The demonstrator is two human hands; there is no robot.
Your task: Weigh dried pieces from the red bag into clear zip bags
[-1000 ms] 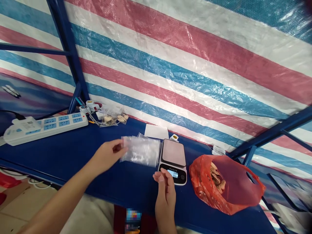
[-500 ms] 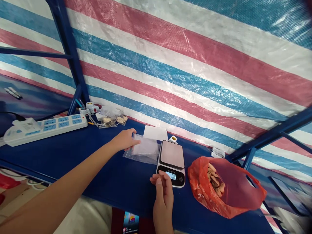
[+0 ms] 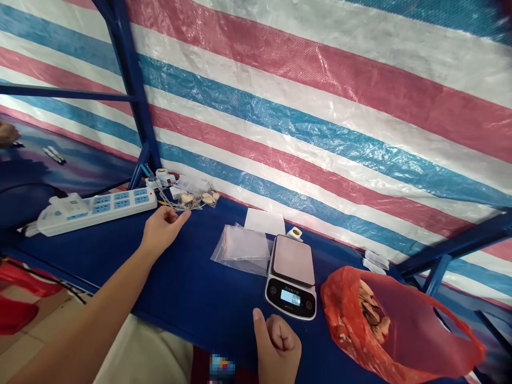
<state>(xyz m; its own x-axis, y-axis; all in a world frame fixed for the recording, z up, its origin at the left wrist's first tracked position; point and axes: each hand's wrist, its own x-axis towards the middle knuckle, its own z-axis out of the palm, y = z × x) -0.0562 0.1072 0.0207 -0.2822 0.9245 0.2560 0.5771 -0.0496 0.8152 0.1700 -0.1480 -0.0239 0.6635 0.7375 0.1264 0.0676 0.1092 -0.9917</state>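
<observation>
My left hand [image 3: 162,229] is over the blue table, between the power strip and the plastic bags. Its fingers are loosely curled, the thumb stands apart, and nothing shows in it. Flat clear zip bags [image 3: 244,245] lie in a pile to its right. My right hand [image 3: 278,346] is in front of the kitchen scale [image 3: 292,272], fingers curled in and thumb raised, holding nothing that I can see. The scale's display reads 0.0 and its plate [image 3: 294,258] is bare. Right of it, a red plastic bag [image 3: 348,330] stands open with brownish dried slices [image 3: 372,309] inside.
A white power strip [image 3: 100,210] with a plug lies at the left. Small clear bags of slices [image 3: 192,198] and cables are by the frame post. White paper [image 3: 264,221] and a small white roll [image 3: 295,233] sit behind the scale. Another person's hand [image 3: 7,133] shows far left.
My left hand has left the zip bags and moved left, toward the power strip. My right hand has drawn back from the scale and its fingers have curled in. The view has shifted.
</observation>
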